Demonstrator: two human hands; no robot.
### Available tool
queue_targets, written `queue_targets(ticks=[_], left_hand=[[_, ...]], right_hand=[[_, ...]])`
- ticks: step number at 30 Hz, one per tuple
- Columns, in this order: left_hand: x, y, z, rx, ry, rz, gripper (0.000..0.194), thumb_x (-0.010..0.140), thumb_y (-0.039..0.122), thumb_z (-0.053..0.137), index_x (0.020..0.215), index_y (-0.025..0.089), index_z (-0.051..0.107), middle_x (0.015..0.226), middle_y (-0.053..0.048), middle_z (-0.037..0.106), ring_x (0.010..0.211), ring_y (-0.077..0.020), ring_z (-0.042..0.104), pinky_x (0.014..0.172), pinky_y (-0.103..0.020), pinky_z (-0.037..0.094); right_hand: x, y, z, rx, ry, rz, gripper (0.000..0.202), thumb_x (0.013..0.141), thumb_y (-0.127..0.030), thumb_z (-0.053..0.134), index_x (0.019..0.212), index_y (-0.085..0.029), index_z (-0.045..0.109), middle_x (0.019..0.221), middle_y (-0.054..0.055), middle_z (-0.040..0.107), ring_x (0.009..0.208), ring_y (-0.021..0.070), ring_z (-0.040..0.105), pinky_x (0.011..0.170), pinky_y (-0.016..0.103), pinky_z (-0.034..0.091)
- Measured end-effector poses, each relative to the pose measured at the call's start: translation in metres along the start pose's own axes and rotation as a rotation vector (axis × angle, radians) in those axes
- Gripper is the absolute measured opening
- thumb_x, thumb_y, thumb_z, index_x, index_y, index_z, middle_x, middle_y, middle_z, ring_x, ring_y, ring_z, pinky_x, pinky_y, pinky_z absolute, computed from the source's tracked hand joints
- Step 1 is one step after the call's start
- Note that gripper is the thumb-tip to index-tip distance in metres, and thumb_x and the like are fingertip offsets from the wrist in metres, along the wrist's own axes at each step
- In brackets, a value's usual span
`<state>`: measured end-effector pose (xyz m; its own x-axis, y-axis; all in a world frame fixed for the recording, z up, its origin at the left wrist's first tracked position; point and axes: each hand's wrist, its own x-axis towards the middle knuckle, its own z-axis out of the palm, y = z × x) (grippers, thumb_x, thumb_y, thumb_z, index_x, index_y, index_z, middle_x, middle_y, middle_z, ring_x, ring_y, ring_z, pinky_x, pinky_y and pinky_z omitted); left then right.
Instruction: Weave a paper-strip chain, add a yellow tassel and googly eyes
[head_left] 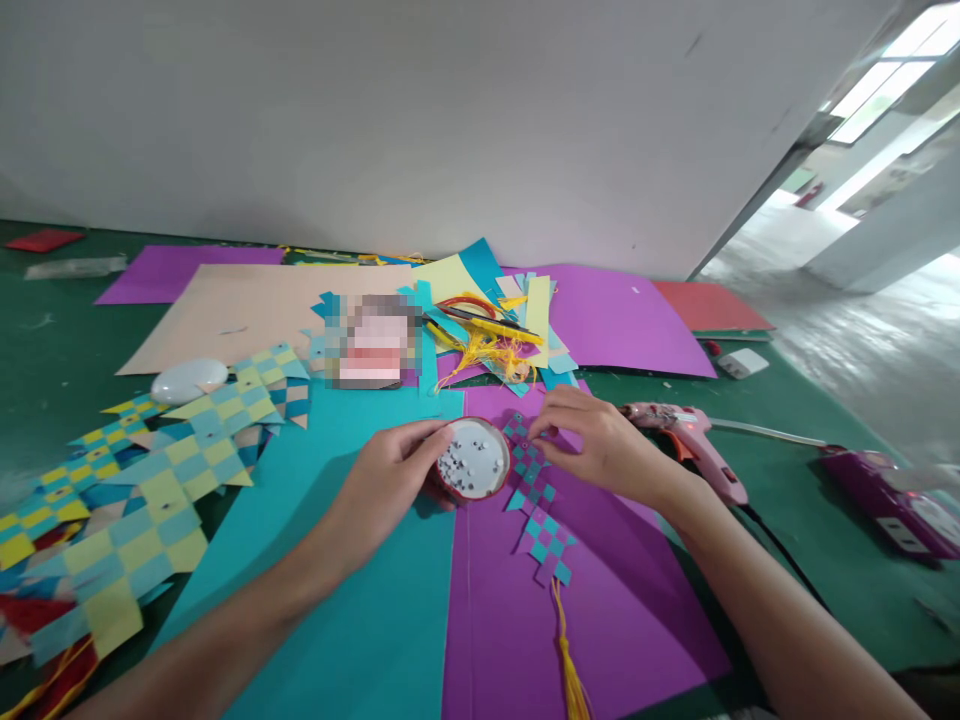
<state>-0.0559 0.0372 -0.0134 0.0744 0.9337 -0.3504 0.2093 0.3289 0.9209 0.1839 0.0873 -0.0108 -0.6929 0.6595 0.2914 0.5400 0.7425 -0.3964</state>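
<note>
My left hand point(390, 470) grips a small round dish point(480, 450) by its left side, thumb on the rim. The dish has a reddish edge and a white inside, where several tiny dark and pale beads lie scattered. To the right of it, my right hand point(589, 435) is pinched, thumb and fingertips together, just over a woven paper strand point(549, 545); whatever sits in the pinch is too small to make out. That strand is checked in purple and teal, lies on purple card point(495, 640), and ends in a yellow tassel point(571, 660).
A pink glue gun point(709, 455) rests right of my right forearm, near a purple power box point(892, 500). Woven paper strands point(150, 500) pile up at left beside a white oval object point(189, 381). Paper strips, yellow threads point(487, 350) and scissors lie behind; a wall point(450, 130) borders the table.
</note>
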Motion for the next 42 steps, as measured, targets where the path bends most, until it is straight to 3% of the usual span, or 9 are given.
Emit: queue_targets(ticks=[13,20,24,30,35,42], left_hand=[[-0.001,0.003,0.001,-0.003,-0.012,-0.010,0.042,0.084,0.050,0.055,0.107,0.018,0.069,0.073,-0.002,0.070,0.050,-0.0134,0.062,0.047,-0.022,0.048],[0.001,0.002,0.002,0.063,-0.003,0.004,0.042,0.083,0.050,0.054,0.102,0.016,0.070,0.074,-0.002,0.070,0.055,-0.0152,0.063,0.050,-0.023,0.049],[-0.001,0.003,0.003,0.094,-0.030,0.050,0.042,0.084,0.052,0.052,0.102,0.019,0.070,0.081,-0.002,0.072,0.061,-0.0158,0.064,0.053,-0.023,0.049],[-0.001,0.003,0.004,0.159,-0.049,0.118,0.044,0.085,0.052,0.050,0.107,0.020,0.070,0.076,-0.002,0.073,0.068,-0.0192,0.065,0.059,-0.025,0.049],[-0.001,0.003,0.005,0.104,-0.074,0.078,0.046,0.084,0.053,0.050,0.108,0.018,0.069,0.072,-0.001,0.071,0.058,-0.0171,0.062,0.054,-0.025,0.049],[-0.001,0.003,0.004,0.158,-0.047,0.124,0.043,0.084,0.051,0.050,0.104,0.019,0.071,0.088,-0.003,0.074,0.075,-0.0197,0.066,0.059,-0.024,0.049]], right_hand=[[-0.004,0.002,0.002,-0.052,-0.067,-0.055,0.017,0.083,-0.011,0.057,0.081,-0.018,0.072,0.073,0.004,0.060,0.077,0.0161,0.053,0.068,0.030,0.044],[0.000,-0.016,-0.001,0.180,0.263,-0.038,0.015,0.084,-0.012,0.057,0.085,-0.019,0.069,0.070,0.002,0.065,0.068,0.0139,0.055,0.065,0.030,0.047],[0.004,-0.035,0.011,0.278,0.183,-0.093,0.013,0.084,-0.013,0.058,0.089,-0.018,0.069,0.073,0.003,0.064,0.072,0.0143,0.055,0.065,0.029,0.047],[0.004,-0.050,0.027,0.282,0.054,-0.109,0.005,0.083,-0.013,0.062,0.080,-0.017,0.065,0.082,0.003,0.064,0.079,0.0133,0.056,0.079,0.031,0.044],[0.004,-0.046,0.027,0.236,0.050,-0.079,0.007,0.082,-0.011,0.061,0.078,-0.017,0.064,0.078,0.001,0.062,0.077,0.0134,0.053,0.077,0.030,0.043],[0.005,-0.045,0.022,0.243,0.055,-0.152,0.013,0.083,-0.008,0.058,0.083,-0.017,0.068,0.078,0.003,0.060,0.077,0.0139,0.050,0.073,0.029,0.042]])
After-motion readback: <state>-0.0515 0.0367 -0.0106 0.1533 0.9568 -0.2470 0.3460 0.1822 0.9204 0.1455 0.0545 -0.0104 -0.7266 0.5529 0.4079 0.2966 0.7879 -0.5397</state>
